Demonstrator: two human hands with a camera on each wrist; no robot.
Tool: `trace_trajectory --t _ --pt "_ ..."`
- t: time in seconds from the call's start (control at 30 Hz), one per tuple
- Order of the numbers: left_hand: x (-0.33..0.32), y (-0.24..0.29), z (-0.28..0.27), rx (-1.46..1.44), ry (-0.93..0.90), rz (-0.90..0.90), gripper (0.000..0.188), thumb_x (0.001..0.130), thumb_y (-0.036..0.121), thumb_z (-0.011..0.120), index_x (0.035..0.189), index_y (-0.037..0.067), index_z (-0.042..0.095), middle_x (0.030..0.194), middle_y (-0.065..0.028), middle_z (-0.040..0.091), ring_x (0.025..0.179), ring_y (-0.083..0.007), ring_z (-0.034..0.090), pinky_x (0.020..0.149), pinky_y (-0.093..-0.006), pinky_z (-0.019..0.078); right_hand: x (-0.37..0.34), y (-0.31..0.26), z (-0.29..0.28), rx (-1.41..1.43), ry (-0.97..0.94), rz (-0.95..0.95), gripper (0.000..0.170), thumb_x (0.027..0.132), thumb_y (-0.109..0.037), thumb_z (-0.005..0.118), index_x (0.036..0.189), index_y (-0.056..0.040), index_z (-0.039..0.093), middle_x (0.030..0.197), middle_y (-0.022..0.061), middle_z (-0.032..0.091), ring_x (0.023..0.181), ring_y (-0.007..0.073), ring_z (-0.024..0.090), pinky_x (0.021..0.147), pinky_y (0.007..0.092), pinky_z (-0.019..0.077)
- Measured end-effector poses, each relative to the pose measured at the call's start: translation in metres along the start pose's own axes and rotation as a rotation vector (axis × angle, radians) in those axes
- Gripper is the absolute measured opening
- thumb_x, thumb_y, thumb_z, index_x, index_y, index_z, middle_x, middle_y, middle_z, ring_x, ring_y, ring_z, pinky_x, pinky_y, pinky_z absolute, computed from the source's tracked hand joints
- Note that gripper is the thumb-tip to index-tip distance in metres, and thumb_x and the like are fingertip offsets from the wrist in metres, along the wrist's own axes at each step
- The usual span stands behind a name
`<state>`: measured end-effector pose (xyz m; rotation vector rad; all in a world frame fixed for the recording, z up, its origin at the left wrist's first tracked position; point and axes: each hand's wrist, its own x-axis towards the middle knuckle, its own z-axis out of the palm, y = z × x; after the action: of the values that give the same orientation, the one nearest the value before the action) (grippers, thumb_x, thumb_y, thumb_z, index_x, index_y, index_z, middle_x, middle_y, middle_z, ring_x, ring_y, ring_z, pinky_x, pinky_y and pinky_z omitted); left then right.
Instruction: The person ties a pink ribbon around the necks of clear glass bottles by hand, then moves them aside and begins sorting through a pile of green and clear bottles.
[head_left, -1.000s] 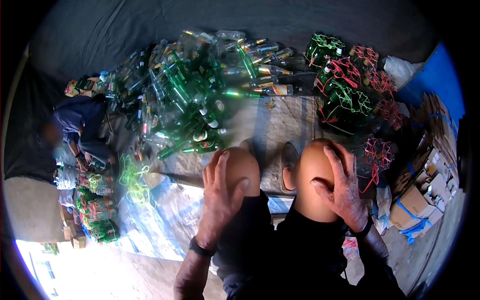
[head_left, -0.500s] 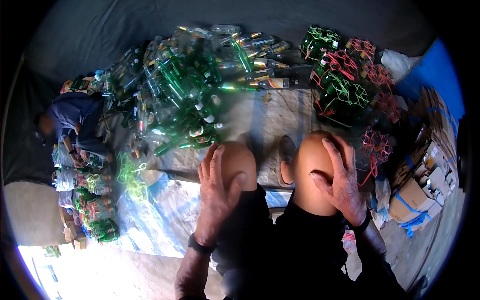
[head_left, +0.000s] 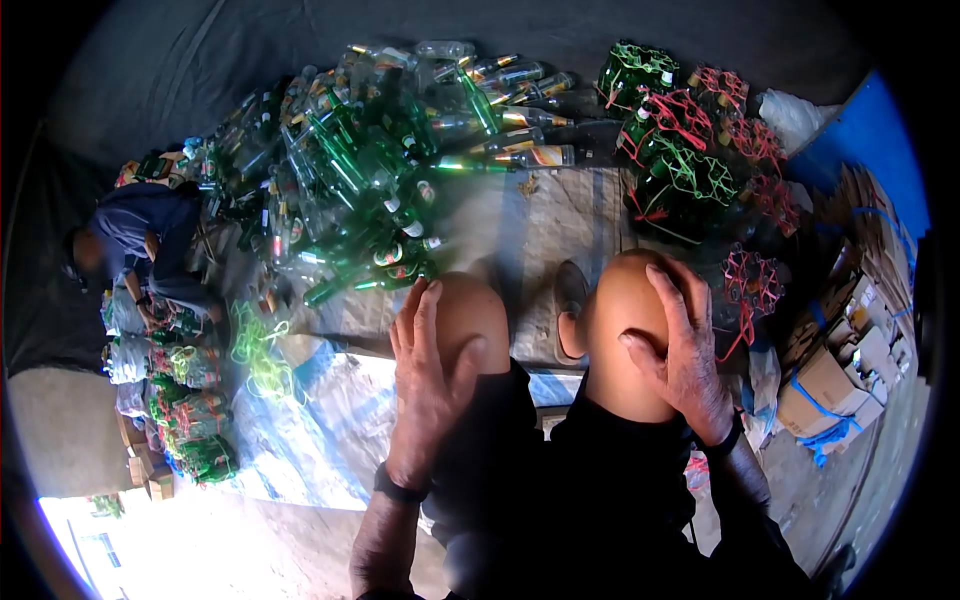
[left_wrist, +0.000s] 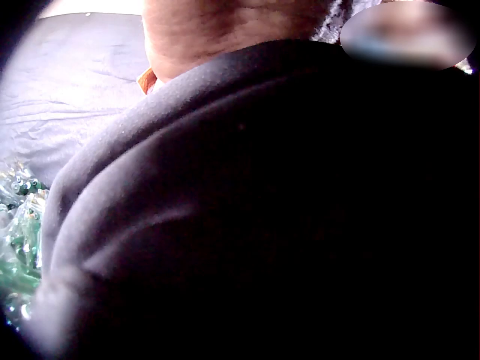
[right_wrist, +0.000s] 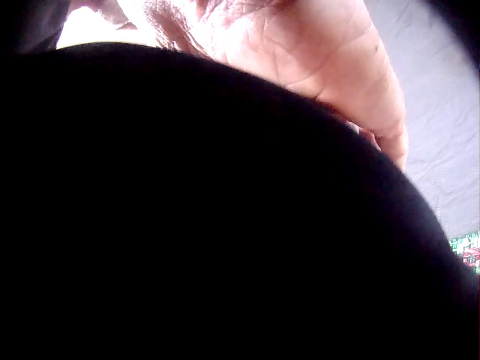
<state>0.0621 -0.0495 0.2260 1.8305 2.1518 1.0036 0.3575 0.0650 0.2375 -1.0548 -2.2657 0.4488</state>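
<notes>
My left hand [head_left: 432, 365] rests on the left knee [head_left: 470, 315], fingers relaxed and thumb spread apart. On the right knee [head_left: 628, 300] lies my right hand [head_left: 685, 360], its fingers draped over the outer side. Neither hand holds anything. Beyond the knees a big heap of green and clear glass bottles [head_left: 350, 160] lies on a sheet. In the left wrist view dark cloth [left_wrist: 112, 172] fills most of the picture, with the left palm [left_wrist: 225, 34] above it. Dark cloth likewise hides much of the right wrist view, below the right palm [right_wrist: 315, 60].
Bottle bundles tied with green and red string [head_left: 690, 170] stand at right. Flattened cardboard [head_left: 830, 390] with blue straps is beside them. At left another person [head_left: 150, 230] bends over more bundles [head_left: 190, 410], near loose green string [head_left: 260, 350]. A striped tarp [head_left: 320, 430] covers the floor.
The head view has shifted slightly, so the heap and bundles sit a little higher and further left. Both hands stay on the knees.
</notes>
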Motion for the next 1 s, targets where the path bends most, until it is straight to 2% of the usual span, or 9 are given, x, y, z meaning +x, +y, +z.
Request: trace_trajectory --t 0.33,0.4,0.5,1.0 --pt "-0.0008 0.0023 -0.0012 -0.033 0.005 -0.004 0.072 0.095 0.034 0.069 0.153 0.002 0.040 0.154 -0.0248 0.041 0.135 -0.0460 0.043 0.114 -0.0536 0.0368 -0.0004 -0.0011 -0.0001 -0.003 -0.007 0.020 0.079 0.081 -0.018 0.082 0.150 -0.0042 0.045 0.147 0.0219 0.043 0.134 0.0429 0.045 0.112 0.0512 0.0406" --pt "-0.0010 0.0016 -0.0017 -0.017 -0.001 -0.021 0.072 0.096 0.036 0.068 0.153 0.002 0.040 0.155 -0.0250 0.041 0.142 -0.0417 0.041 0.118 -0.0504 0.0338 -0.0008 -0.0003 0.0004 0.004 -0.010 0.024 0.079 0.080 -0.017 0.082 0.149 -0.0040 0.046 0.148 0.0219 0.043 0.134 0.0429 0.044 0.112 0.0511 0.0406" --pt "-0.0014 -0.0001 -0.0002 -0.018 0.014 -0.008 0.073 0.095 0.036 0.069 0.153 0.002 0.040 0.154 -0.0243 0.042 0.136 -0.0452 0.043 0.115 -0.0535 0.0356 -0.0005 0.0004 0.0012 0.022 -0.003 0.019 0.079 0.079 -0.016 0.082 0.149 -0.0039 0.046 0.147 0.0219 0.043 0.133 0.0430 0.045 0.111 0.0509 0.0409" --pt "-0.0030 -0.0025 0.0014 -0.034 0.022 -0.022 0.073 0.094 0.035 0.069 0.152 0.002 0.041 0.153 -0.0248 0.043 0.137 -0.0455 0.042 0.116 -0.0544 0.0347 -0.0010 0.0020 0.0028 0.020 0.017 0.023 0.081 0.077 -0.017 0.083 0.148 -0.0049 0.046 0.147 0.0216 0.045 0.132 0.0426 0.047 0.111 0.0508 0.0411"
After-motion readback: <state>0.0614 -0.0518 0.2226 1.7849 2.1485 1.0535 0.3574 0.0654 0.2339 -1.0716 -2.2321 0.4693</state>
